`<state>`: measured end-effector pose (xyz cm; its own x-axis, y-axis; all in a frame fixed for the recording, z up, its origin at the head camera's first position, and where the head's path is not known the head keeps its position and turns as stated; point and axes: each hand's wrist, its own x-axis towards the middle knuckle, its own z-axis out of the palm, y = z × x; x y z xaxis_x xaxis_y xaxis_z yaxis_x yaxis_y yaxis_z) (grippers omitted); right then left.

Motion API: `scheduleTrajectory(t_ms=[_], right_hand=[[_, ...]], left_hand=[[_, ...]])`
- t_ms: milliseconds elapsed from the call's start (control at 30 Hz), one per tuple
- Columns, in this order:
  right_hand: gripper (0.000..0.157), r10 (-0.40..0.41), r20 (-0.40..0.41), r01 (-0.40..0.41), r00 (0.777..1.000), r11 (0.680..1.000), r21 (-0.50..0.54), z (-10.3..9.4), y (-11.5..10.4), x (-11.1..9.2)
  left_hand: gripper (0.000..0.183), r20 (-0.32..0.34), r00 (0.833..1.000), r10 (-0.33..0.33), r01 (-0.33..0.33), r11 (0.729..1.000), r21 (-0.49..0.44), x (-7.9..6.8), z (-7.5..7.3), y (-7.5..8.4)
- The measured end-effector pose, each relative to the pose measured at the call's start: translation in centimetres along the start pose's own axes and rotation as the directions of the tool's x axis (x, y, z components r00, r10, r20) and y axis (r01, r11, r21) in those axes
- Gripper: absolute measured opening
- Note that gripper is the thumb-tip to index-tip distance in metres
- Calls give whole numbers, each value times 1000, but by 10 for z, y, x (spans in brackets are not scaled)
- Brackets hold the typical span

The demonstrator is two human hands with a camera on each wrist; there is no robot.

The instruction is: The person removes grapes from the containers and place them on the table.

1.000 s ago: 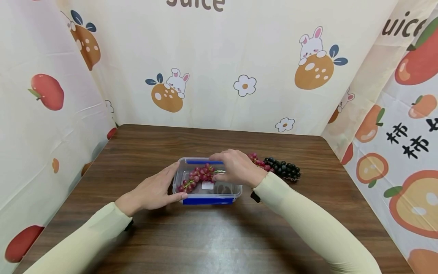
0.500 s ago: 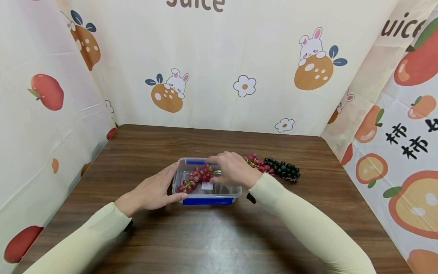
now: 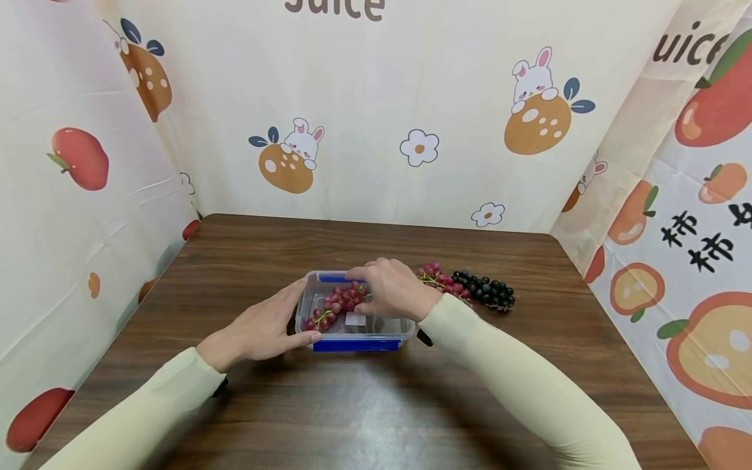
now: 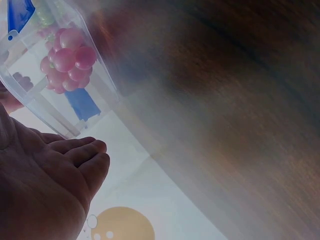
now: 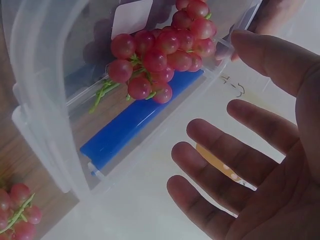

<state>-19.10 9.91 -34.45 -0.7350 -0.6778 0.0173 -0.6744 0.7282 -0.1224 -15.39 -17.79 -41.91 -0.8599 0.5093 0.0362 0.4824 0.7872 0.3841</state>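
A clear plastic food container [image 3: 388, 337] with blue latches stands lidless on the table, a bunch of red grapes [image 3: 336, 305] inside it. My left hand [image 3: 267, 323] rests against the container's left side, its thumb at the front rim and its fingers extended along the left wall. Over the right part of the container hovers my right hand [image 3: 393, 287]. In the right wrist view its fingers [image 5: 222, 147] are spread and loosely bent beside the grapes [image 5: 155, 59], holding nothing. Pink-looking grapes [image 4: 70, 57] show through the container wall in the left wrist view.
Right of the container, another bunch of red grapes [image 3: 437, 277] lies on the wooden table [image 3: 282, 418], with a bunch of black grapes [image 3: 486, 288] beside it. Fruit-printed cloth [image 3: 364, 202] borders the table at the back and sides.
My right hand has shifted slightly left over the container, uncovering more of the red grapes on the table. The left hand and the container have stayed put.
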Motion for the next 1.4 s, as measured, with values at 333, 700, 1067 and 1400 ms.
scheduleTrajectory(t_ms=[333,700,1067,1400], right_hand=[[63,-4,12,4,1000,1000,-1,7,-3,5],[58,-24,10,24,1000,999,-32,16,-6,10],[55,-47,-9,46,999,998,-44,21,-9,14],[55,-37,7,37,999,998,-42,25,-9,17]], left_hand=[[113,-6,1000,13,-13,1000,-3,0,-1,0],[114,1,1000,8,-8,1000,10,-1,1,-1],[113,-2,1000,12,-12,1000,4,0,0,0],[114,1,1000,15,-15,1000,5,0,0,0]])
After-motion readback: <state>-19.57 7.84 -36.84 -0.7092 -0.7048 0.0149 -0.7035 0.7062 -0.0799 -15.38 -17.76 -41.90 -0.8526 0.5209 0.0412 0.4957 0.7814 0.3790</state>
